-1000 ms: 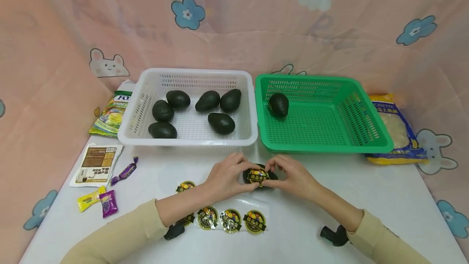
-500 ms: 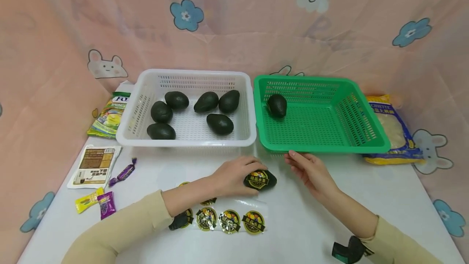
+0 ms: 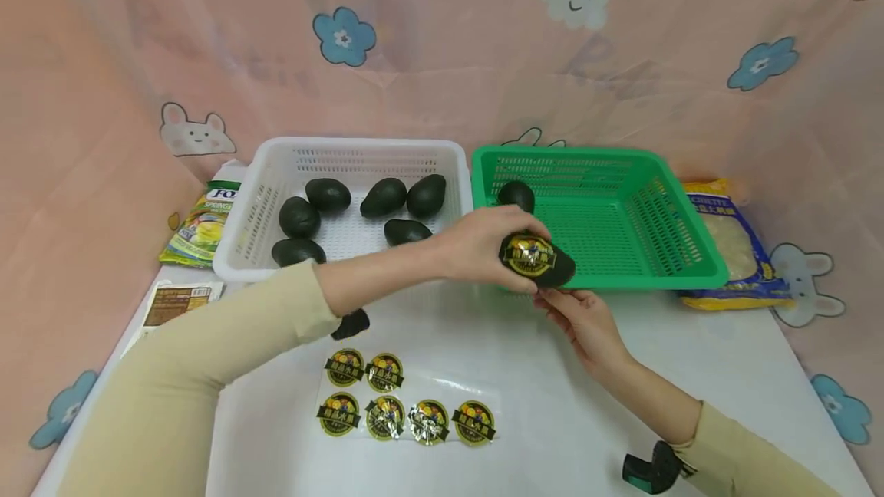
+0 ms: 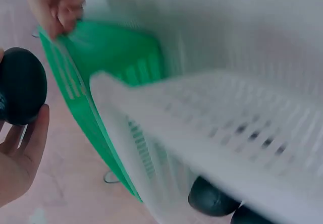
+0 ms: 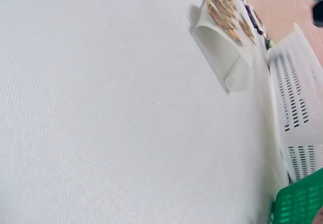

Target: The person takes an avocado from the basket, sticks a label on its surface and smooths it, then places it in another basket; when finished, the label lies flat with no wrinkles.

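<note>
Avocado (image 3: 537, 259), freshly stickered, rides in the left hand's (image 3: 483, 248) curled grip above the green basket (image 3: 691, 278) rim; the right hand (image 3: 583, 320) waits below it, fingers relaxed and holding nothing. A loosened grip could drop the fruit outside the basket.

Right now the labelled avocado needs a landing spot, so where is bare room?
Most of the green basket floor, right of its single avocado. Also the table right of the sticker sheet. The white basket is crowded.

Dark stickered avocado (image 3: 537, 260) aloft at green basket's (image 3: 691, 280) front rim
</note>
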A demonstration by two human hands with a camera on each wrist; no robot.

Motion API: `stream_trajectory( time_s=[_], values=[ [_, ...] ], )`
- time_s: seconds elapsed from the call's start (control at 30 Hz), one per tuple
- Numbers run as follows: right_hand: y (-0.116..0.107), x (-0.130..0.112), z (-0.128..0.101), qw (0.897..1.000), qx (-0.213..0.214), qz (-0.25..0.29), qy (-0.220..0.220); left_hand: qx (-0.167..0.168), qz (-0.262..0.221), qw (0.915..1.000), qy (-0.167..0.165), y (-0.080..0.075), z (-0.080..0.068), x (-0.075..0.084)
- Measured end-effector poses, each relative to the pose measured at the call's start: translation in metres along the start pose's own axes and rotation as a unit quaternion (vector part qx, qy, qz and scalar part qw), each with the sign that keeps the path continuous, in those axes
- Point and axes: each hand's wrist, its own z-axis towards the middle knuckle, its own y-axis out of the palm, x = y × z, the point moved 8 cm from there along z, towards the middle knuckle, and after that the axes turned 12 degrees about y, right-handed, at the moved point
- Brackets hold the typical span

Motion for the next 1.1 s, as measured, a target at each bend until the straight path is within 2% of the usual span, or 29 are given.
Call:
stream_trajectory(
  time_s=[0.1, 0.2, 0.33, 0.43, 0.5, 0.57, 0.63, 0.67, 0.73, 0.8, 0.87, 0.97, 1.03, 1.1],
  values=[
    [0.002, 0.001, 0.001, 1.000, -0.014, -0.010, -0.004, -0.051, 0.027, 0.9979, -0.028, 0.003, 0.027, -0.025],
    [0.003, 0.001, 0.002, 1.000, -0.016, -0.014, -0.003, -0.113, 0.055, 0.9902, -0.061, 0.023, 0.043, -0.050],
    [0.005, 0.003, 0.002, 1.000, -0.012, -0.015, 0.002, -0.189, 0.081, 0.9732, -0.102, 0.052, 0.043, -0.067],
    [0.004, 0.004, 0.002, 1.000, -0.010, -0.016, 0.000, -0.208, 0.087, 0.9670, -0.118, 0.059, 0.038, -0.069],
    [0.002, 0.004, 0.002, 1.000, -0.007, -0.019, -0.001, -0.188, 0.079, 0.9720, -0.116, 0.055, 0.037, -0.064],
    [0.000, 0.004, 0.001, 1.000, -0.004, -0.024, -0.004, -0.135, 0.059, 0.9847, -0.094, 0.046, 0.036, -0.056],
    [-0.001, 0.004, 0.001, 1.000, 0.002, -0.026, -0.006, -0.068, 0.009, 0.9954, -0.066, 0.036, 0.029, -0.042],
    [-0.001, 0.004, 0.000, 1.000, 0.004, -0.025, -0.007, -0.037, -0.027, 0.9976, -0.052, 0.033, 0.023, -0.034],
    [0.000, 0.005, 0.000, 1.000, 0.009, -0.021, -0.006, 0.009, -0.104, 0.9941, -0.029, 0.032, 0.006, -0.020],
    [0.000, 0.006, -0.001, 1.000, 0.016, -0.019, -0.003, 0.023, -0.190, 0.9809, -0.032, 0.039, -0.019, -0.009],
    [0.001, 0.006, -0.002, 1.000, 0.022, -0.015, 0.000, 0.019, -0.263, 0.9629, -0.058, 0.051, -0.049, -0.007],
    [0.001, 0.007, -0.002, 1.000, 0.029, -0.009, 0.006, 0.025, -0.341, 0.9308, -0.129, 0.068, -0.097, -0.019],
    [0.002, 0.009, -0.002, 0.999, 0.030, 0.001, 0.018, 0.059, -0.363, 0.9103, -0.190, 0.072, -0.129, -0.035],
    [0.009, 0.014, -0.003, 0.999, 0.010, -0.004, 0.040, 0.123, -0.380, 0.8811, -0.253, 0.068, -0.158, -0.054]
  ],
)
